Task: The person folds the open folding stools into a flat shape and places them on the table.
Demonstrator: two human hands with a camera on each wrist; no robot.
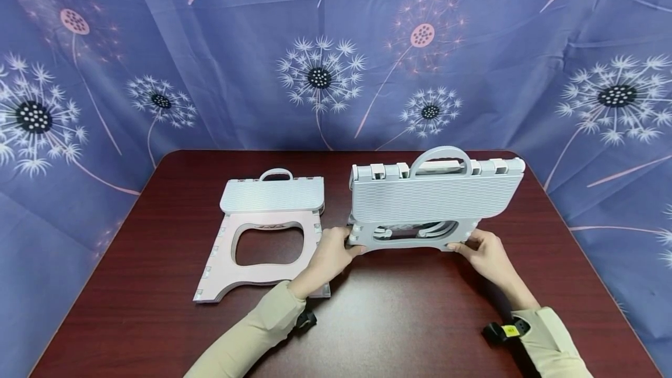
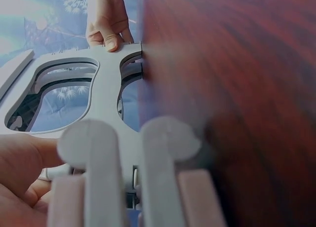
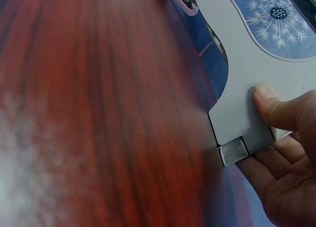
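A grey folding step stool (image 1: 425, 197) with a textured top and a looped carry handle (image 1: 443, 153) is held toward the right of the table. My left hand (image 1: 336, 249) grips the lower left corner of its leg panel, thumb in front. At the lower right corner my right hand (image 1: 485, 255) pinches the panel, and in the right wrist view the thumb (image 3: 276, 106) presses its face with the other fingers behind. Through the cut-out, parts of the second leg panel show behind the first. A pink-and-grey folding stool (image 1: 233, 276) lies flat beside my left hand.
The dark red wooden table (image 1: 399, 331) has rounded far corners. A blue dandelion-print cloth (image 1: 236, 57) hangs behind and at both sides. Dark straps with small devices (image 1: 504, 331) sit at both wrists.
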